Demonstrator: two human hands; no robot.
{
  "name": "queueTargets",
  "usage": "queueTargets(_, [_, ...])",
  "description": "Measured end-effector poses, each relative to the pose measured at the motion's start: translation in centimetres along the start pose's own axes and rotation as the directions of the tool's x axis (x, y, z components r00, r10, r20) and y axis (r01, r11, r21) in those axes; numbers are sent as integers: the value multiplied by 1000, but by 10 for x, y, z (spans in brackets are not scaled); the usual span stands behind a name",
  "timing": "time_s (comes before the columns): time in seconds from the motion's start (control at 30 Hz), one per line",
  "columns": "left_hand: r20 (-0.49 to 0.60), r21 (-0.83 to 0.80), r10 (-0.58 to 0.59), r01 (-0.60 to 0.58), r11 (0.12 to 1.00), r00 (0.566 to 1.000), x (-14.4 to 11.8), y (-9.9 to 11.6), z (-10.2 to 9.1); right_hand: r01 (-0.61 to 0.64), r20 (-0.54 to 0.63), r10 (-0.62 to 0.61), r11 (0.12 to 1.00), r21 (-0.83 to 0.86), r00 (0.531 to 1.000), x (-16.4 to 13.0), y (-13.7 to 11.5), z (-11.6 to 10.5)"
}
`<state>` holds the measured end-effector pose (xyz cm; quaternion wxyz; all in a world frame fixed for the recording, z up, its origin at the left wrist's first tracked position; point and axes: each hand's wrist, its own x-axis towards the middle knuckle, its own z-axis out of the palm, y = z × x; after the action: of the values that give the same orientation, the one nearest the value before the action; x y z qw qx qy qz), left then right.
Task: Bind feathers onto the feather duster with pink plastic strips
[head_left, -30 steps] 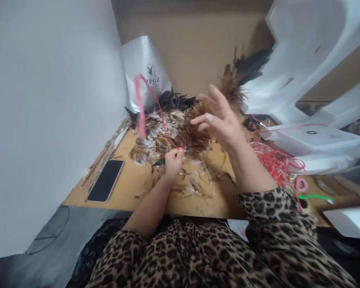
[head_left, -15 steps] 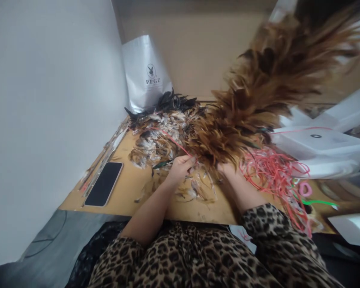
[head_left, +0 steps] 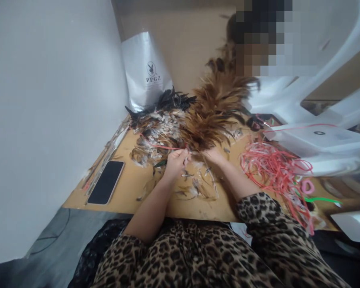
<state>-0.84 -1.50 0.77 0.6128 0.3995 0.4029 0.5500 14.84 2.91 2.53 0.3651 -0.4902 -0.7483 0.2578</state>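
Observation:
A long, fluffy brown feather garland (head_left: 217,102) rises from between my hands toward the upper right. Wrapped round its lower end is my right hand (head_left: 214,156), the fingertips partly covered by feathers. My left hand (head_left: 177,162) is closed in a pinch just left of that end, with a thin red cord (head_left: 163,147) running out of it to the left. Behind the cord lies a heap of loose brown and white feathers (head_left: 168,124), with black feathers (head_left: 171,100) at the back. Stray feathers (head_left: 195,190) are scattered in front of my hands.
A phone (head_left: 106,183) lies at the table's left side. At the back stands a silver bag (head_left: 147,72). Tangled red cords (head_left: 270,166), a pink ring (head_left: 308,186) and a white box (head_left: 321,138) are on the right. Another person (head_left: 288,86) in white is across the table.
The garland has swung left and its upper part stands more upright, uncovering the person behind. My right hand has moved left and away from me, closer to the left hand.

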Motion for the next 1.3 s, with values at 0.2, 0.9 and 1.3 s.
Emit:
queueTargets(0.2, [-119, 79, 110, -101, 992, 987, 0, -3, 5, -188, 72, 174, 916, 353, 982, -16, -7, 16])
queueTargets(0.9, [-197, 351, 428, -345, 871, 882, 13, -23, -2, -201, -23, 245, 842, 501, 969, -26, -16, 45])
queueTargets(1.3, [3, 390, 448, -414, 822, 894, 5, -20, 2, -420, -35, 584, 623, 660, 811, -24, -11, 29])
